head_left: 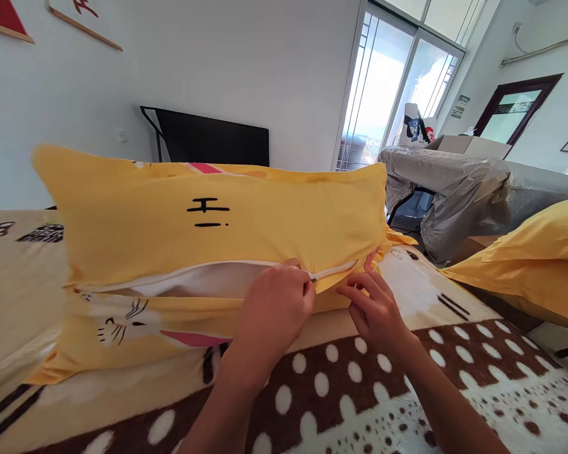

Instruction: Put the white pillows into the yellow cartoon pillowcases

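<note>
Our left hand (279,302) is clenched on the yellow pillowcase (288,214) at its zipper (334,271). Right hand (372,306): fingers curled narrow at the fabric, can't tell if pinching. Zipper gapes leftward, white inside. We have the case on the blanket (303,391), right end near the blanket's right edge; second yellow pillow (539,258) beyond.

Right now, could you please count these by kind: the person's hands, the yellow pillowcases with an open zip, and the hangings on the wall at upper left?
Hands: 2 (left hand, right hand)
Open-zipped yellow pillowcase: 1
Wall hangings: 2 (red hanging, white hanging)
Total: 5
</note>
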Tool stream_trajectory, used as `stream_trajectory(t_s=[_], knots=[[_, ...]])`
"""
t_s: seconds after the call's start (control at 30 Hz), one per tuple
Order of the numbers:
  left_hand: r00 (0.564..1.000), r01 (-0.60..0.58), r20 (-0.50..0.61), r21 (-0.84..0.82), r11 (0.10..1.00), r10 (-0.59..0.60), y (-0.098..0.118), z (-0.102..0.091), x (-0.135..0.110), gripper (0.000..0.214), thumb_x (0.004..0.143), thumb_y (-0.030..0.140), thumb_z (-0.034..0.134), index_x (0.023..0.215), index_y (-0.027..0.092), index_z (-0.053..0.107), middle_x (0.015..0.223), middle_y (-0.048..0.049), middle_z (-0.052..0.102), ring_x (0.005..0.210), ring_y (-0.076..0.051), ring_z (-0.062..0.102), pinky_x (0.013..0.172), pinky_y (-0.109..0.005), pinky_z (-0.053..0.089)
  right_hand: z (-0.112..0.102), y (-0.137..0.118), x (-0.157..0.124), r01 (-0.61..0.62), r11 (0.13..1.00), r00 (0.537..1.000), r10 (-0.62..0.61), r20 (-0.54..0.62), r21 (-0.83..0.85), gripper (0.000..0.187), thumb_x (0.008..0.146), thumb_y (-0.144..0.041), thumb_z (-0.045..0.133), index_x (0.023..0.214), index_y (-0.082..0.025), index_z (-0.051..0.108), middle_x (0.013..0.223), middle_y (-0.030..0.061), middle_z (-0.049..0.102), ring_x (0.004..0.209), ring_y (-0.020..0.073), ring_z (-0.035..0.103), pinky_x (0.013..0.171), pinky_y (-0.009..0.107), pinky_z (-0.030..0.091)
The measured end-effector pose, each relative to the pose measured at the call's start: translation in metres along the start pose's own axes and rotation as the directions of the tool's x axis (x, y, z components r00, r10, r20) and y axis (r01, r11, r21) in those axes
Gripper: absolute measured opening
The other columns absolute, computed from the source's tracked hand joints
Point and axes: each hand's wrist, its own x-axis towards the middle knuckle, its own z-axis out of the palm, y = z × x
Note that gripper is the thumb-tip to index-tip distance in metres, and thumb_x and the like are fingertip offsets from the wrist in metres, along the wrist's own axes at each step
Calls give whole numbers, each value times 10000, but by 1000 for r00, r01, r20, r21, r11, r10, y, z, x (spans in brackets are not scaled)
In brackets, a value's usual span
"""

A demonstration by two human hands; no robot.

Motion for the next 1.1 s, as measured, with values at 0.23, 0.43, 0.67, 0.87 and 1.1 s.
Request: stream_trajectory(t_s=[0.23, 0.43, 0.67, 0.87, 1.1], knots=[[987, -127, 94, -70, 989, 134, 0, -3, -8, 281, 820, 169, 460, 539, 157, 452, 645, 8, 500, 584, -106, 416, 594, -282, 265, -4, -18, 5, 38, 996, 999, -40, 34, 75, 374, 880, -61, 432, 1226, -180, 506, 1117, 94, 644, 1059, 203, 561, 903, 376, 392], [951, -227, 201, -61, 972, 235, -2, -2, -20, 262, 792, 153, 474, 535, 164, 424, 645, 5, 520, 618, -127, 441, 601, -282, 279, -3, -33, 6, -6, 986, 1000, 1, 31, 169, 170, 885, -94, 479, 985, -167, 596, 921, 67, 646, 894, 185, 553, 828, 372, 378], [954, -226, 207, 18, 974, 217, -4, -4, -24, 223, 756, 142, 460, 539, 172, 414, 636, 4, 532, 601, -136, 463, 569, -286, 267, 5, -38, 6, 1, 973, 997, -18, 71, 231, 95, 863, -100, 500, 877, -166, 567, 908, 65, 623, 854, 177, 508, 747, 337, 387], [961, -231, 197, 191, 954, 193, 8, 3, -20, 187, 772, 128, 418, 630, 183, 526, 703, -26, 605, 655, -184, 554, 584, -307, 314, 24, -33, -2, -7, 989, 1000, 10, -19, 150, 153, 877, -111, 443, 801, -171, 561, 769, 56, 577, 734, 175, 446, 664, 315, 381], [981, -193, 62, 485, 853, 186, -20, 9, -40, 230, 836, 115, 393, 759, 172, 602, 805, -57, 644, 673, -227, 619, 589, -339, 384, 21, -32, -2, -38, 983, 999, 34, 25, 177, 171, 883, -88, 420, 850, -166, 569, 781, 56, 564, 775, 184, 459, 703, 315, 383]])
